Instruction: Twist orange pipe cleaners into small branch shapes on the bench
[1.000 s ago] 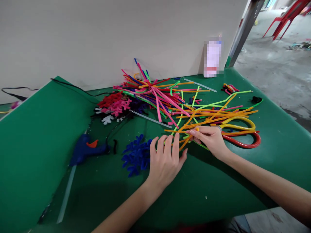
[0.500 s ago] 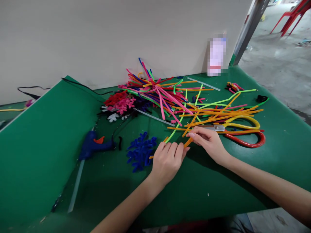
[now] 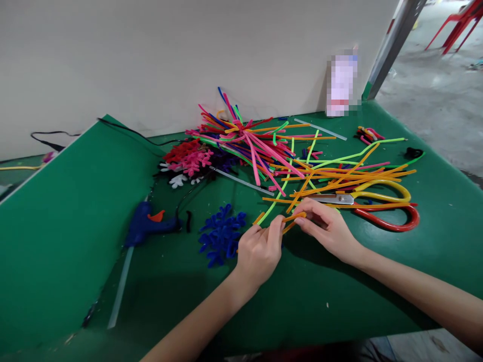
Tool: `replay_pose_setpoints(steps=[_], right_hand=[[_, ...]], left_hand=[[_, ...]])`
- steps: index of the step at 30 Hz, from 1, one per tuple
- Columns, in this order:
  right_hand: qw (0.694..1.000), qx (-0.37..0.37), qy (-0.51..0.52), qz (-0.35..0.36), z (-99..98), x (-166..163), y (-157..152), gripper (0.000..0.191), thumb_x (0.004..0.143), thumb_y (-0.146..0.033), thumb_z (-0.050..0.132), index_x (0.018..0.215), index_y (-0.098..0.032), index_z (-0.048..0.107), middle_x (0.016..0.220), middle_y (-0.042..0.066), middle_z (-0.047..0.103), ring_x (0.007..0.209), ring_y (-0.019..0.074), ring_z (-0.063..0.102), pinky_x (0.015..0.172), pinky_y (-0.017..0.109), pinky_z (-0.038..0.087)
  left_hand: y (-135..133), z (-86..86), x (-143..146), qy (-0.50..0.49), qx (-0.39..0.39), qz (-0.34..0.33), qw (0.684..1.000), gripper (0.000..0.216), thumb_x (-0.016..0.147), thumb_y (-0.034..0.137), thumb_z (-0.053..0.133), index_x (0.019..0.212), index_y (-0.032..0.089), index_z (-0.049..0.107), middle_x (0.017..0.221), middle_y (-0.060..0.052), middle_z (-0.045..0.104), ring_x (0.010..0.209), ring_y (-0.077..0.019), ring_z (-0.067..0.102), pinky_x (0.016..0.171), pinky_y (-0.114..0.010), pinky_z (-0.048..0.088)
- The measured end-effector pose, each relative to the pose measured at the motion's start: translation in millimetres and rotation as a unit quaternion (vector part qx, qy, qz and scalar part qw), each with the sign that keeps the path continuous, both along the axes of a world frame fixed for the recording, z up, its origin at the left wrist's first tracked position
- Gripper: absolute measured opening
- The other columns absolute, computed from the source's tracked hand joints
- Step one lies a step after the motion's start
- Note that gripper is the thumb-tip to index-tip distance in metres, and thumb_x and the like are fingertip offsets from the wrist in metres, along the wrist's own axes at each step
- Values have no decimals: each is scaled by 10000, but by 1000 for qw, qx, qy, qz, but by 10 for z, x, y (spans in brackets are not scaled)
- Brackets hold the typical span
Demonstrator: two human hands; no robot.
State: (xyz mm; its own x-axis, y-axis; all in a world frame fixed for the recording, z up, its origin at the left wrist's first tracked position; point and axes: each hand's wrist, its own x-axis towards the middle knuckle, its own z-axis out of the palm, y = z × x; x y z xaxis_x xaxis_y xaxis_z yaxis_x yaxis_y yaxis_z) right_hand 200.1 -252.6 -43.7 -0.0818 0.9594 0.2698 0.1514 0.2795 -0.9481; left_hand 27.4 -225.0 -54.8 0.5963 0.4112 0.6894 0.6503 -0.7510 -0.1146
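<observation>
My left hand [image 3: 259, 249] and my right hand [image 3: 327, 227] meet over the green table [image 3: 68, 221], both pinching a short orange pipe cleaner [image 3: 293, 219] between them. Its far end pokes out near a green pipe cleaner [image 3: 272, 207]. Just left of my left hand lies a blue pipe-cleaner shape [image 3: 222, 234]. Behind my right hand spreads a loose fan of orange pipe cleaners [image 3: 350, 177], and beside it lie large scissors with yellow and red handles [image 3: 381, 203].
A tangled pile of pink, blue and green pipe cleaners [image 3: 249, 141] sits at the back by the wall, with red, pink and white shapes [image 3: 186, 158] to its left. A blue glue gun [image 3: 145, 223] with a glue stick [image 3: 119, 289] lies at left. A blurred carton [image 3: 341, 85] stands at the back.
My left hand went from lying flat with spread fingers to a pinch on the orange pipe cleaner. Both hands drew closer together and lifted it slightly off the table.
</observation>
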Motion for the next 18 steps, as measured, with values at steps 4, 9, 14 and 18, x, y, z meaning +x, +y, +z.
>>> replay_pose_setpoints(steps=[4,9,14,18], right_hand=[[999,16,-31,-8,-12,-4,5,94,881,-211,505,911,-183,590,854,35,594,715,127,551,631,244,455],[995,-3,-62,-74,-69,0,26,102,852,-187,518,869,-183,618,808,24,620,676,127,562,601,249,444],[996,-23,-18,-90,-67,-10,-9,118,874,-227,516,902,-180,621,690,-3,612,574,101,562,516,215,423],[997,-3,-23,-74,-60,-42,-74,100,877,-207,507,896,-171,599,618,-25,578,489,74,502,457,194,384]], left_hand=[[13,3,3,-11,-12,-2,1000,120,910,110,473,974,98,573,525,15,605,415,-110,527,484,-252,404],[-43,71,28,-23,30,9,999,207,815,100,611,1021,101,598,908,-131,685,869,-247,641,751,-381,476],[-109,86,46,19,67,-35,997,186,816,87,602,996,105,649,909,-95,696,881,-230,609,797,-386,444],[-105,76,50,33,55,-21,998,202,811,92,608,1006,79,658,922,-96,706,885,-236,604,811,-396,421]])
